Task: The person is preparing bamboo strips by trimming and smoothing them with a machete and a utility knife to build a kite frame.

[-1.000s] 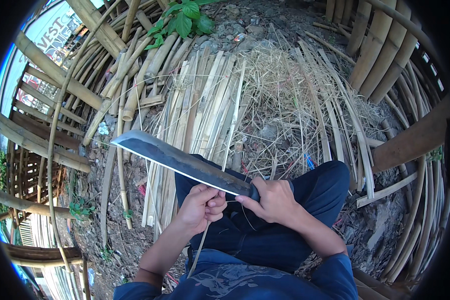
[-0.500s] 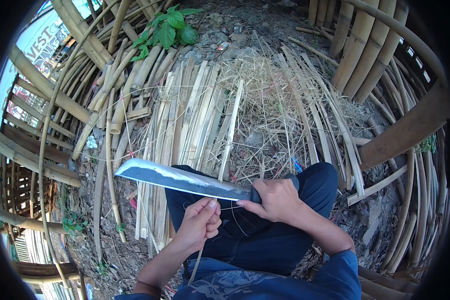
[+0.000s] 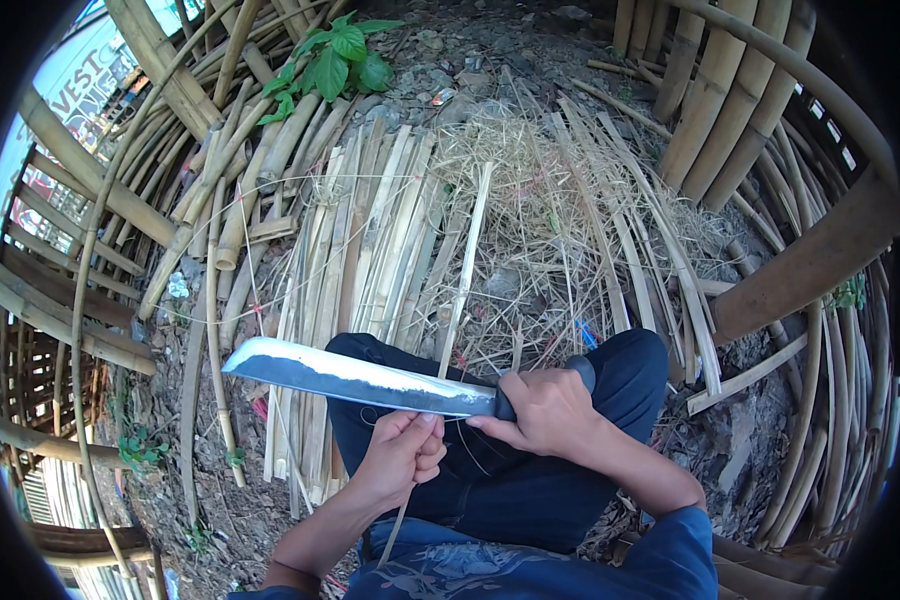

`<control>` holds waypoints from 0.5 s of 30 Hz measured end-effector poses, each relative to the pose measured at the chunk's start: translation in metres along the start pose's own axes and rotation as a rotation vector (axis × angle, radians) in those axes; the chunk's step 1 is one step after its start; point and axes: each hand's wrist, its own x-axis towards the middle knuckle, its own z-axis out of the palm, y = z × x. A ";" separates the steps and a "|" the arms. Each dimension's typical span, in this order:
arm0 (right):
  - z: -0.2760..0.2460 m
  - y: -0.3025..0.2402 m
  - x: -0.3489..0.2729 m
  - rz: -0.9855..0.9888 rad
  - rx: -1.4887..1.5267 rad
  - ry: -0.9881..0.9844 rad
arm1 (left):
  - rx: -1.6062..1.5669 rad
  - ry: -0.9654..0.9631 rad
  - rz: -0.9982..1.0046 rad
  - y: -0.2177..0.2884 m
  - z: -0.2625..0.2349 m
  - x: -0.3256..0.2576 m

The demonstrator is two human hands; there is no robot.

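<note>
Left hand (image 3: 402,452) pinches one slim, pale bamboo strip (image 3: 466,270)
Right hand (image 3: 545,411) grips one grey steel machete (image 3: 360,378) by its black handle (image 3: 583,371)

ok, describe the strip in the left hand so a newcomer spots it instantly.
Find the seated person's dark trousers, low centre, then the big broad-bladed knife held over them in the right hand. The pale strip runs from the left hand up behind the knife and out toward the straw. Unlike the strips lying to its left, it is hand-held and crossed by the knife.
</note>
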 end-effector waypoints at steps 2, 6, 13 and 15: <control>-0.003 0.021 0.006 0.077 -0.073 -0.002 | 0.001 0.006 0.008 0.002 -0.002 -0.001; -0.001 0.020 0.007 0.167 -0.004 -0.021 | 0.000 0.011 0.022 0.004 0.000 0.001; -0.004 0.028 0.015 0.190 -0.098 0.016 | -0.128 -0.046 -0.011 -0.010 -0.006 0.001; -0.007 0.025 0.013 0.184 -0.088 -0.004 | -0.165 -0.053 0.002 -0.011 -0.006 0.004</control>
